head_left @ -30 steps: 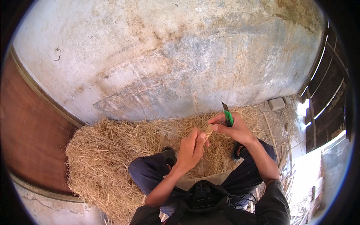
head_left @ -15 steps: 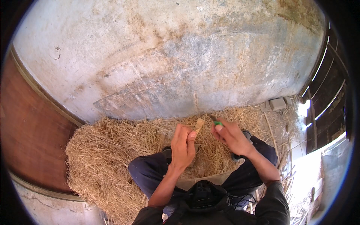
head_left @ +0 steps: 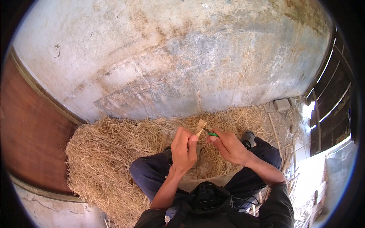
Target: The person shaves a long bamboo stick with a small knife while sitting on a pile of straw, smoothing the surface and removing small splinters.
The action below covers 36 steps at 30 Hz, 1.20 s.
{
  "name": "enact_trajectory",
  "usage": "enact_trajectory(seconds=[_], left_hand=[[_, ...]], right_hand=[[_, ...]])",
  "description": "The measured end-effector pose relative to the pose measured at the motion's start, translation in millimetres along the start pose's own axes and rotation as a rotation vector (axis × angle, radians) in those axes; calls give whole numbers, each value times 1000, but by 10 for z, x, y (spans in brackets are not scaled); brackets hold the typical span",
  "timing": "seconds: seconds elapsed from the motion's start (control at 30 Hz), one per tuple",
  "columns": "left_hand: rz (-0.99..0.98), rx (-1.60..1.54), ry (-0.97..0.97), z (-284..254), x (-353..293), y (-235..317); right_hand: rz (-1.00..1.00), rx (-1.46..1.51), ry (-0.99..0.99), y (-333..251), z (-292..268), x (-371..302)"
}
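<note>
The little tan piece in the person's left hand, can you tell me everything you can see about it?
The little tan piece is pale, thin and flat-looking, like a strip of dry stalk or wood; which one is too small to tell. Only its top end shows, sticking up and tilted slightly right above the left hand, whose fingertips pinch its lower end. The dark tip of a green-handled knife, held in the right hand, meets its lower right edge. Behind it lies a straw pile.

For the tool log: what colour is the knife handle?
Green, seen in the head view: knife handle in the right hand.
</note>
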<state>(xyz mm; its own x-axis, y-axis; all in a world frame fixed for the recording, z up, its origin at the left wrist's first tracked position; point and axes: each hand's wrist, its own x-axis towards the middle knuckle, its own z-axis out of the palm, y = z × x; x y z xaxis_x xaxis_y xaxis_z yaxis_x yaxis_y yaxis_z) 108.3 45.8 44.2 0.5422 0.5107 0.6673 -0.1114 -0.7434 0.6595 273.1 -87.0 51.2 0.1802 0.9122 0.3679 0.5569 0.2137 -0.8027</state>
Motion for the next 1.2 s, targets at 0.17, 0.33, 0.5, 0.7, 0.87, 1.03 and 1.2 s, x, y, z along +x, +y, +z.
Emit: enact_trajectory(seconds=[0.17, 0.33, 0.5, 0.7, 0.87, 1.03, 1.2], left_hand=[[29, 10, 8, -18, 0, 16], [51, 10, 16, -18, 9, 44], [125, 66, 34, -5, -29, 85], [190, 109, 58, 11, -71, 82], [194, 153, 46, 25, -93, 84], [177, 112, 84, 35, -46, 11], [88, 62, 103, 25, -6, 25]], right_hand=[[-12, 29, -12, 31, 15, 11], [-24, -19, -5, 47, 30, 9], [-36, -13, 1, -4, 33, -3], [-37, -69, 55, -65, 115, -24], [-1, -142, 101, -63, 195, -54], [-18, -171, 120, -15, 206, -21], [-1, -124, 123, -59, 173, -13]])
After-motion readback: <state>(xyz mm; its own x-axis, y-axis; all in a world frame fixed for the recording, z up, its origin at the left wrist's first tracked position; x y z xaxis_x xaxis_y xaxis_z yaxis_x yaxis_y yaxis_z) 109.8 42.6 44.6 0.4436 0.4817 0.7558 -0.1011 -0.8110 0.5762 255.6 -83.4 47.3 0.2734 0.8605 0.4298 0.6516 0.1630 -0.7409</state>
